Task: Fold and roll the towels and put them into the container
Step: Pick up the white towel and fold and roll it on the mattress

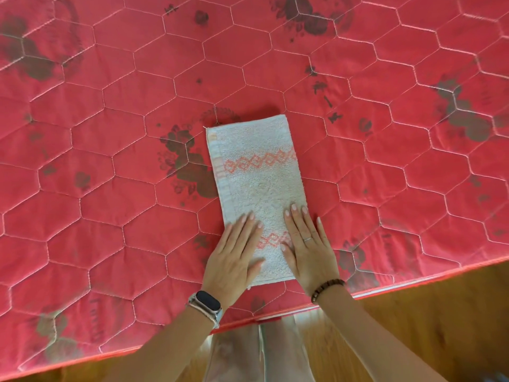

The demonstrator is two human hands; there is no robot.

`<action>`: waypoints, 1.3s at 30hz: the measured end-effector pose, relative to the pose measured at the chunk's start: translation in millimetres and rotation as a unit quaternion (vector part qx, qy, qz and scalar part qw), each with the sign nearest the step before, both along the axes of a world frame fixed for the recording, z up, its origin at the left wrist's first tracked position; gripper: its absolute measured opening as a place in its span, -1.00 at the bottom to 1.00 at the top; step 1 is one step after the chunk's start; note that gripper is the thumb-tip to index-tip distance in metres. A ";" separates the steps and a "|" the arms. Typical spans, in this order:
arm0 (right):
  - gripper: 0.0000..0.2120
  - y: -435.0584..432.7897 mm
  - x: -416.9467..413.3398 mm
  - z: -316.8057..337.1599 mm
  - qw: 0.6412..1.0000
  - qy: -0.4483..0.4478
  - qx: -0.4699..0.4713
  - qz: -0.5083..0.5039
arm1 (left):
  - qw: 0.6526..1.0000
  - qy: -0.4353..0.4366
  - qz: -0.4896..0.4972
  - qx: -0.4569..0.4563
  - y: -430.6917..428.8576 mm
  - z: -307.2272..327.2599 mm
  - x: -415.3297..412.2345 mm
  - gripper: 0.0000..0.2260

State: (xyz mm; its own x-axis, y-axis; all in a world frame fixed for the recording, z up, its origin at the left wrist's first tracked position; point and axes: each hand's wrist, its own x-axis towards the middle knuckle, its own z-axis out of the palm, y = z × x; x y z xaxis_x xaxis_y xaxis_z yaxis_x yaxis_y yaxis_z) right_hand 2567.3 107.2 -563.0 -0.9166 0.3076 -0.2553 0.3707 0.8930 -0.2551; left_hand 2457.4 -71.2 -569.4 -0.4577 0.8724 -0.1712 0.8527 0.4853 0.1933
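A pale towel (256,177) with orange diamond bands lies folded into a long narrow strip on the red quilted mattress (110,133), running away from me. My left hand (234,257) lies flat with straight fingers on the towel's near left corner. My right hand (307,244) lies flat on its near right edge, fingers straight and partly over the mattress. Both hands press the near end down. No container is in view.
The mattress fills most of the view, with dark flower prints and white hexagon stitching. Its near edge (413,282) runs diagonally from lower left to right. Below it is wooden floor (440,326) and my light clothing (261,351).
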 end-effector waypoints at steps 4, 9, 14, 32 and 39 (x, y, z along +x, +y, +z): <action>-0.41 6.7 1.7 4.2 1.000 0.019 -0.017 0.011 | 1.000 -0.003 -0.002 0.000 1.9 6.0 0.0 -0.39; -0.54 24.5 21.0 10.5 0.992 0.090 -0.061 0.064 | 0.993 -0.010 -0.116 -0.010 -24.2 11.9 1.8 -0.32; -0.57 44.0 46.3 15.1 0.982 0.119 -0.067 0.130 | 0.986 0.014 -0.163 0.031 -49.3 9.0 1.5 -0.45; -0.69 43.7 55.3 20.1 0.976 0.128 -0.068 0.162 | 0.979 0.011 -0.107 0.171 -40.1 9.3 11.9 -0.69; -0.75 43.7 43.8 24.2 0.974 0.139 -0.138 0.111 | 0.979 -0.069 -0.040 0.189 -37.6 25.1 6.5 -0.80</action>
State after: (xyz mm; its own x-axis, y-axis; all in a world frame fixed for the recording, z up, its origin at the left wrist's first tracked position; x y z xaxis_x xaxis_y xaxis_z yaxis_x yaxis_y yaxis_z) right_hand 2611.1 150.9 -538.8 -0.9983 0.0483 -0.0325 0.0582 0.8267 -0.5596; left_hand 2463.9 -108.8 -544.3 -0.3800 0.9177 0.1155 0.8383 0.2889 0.4624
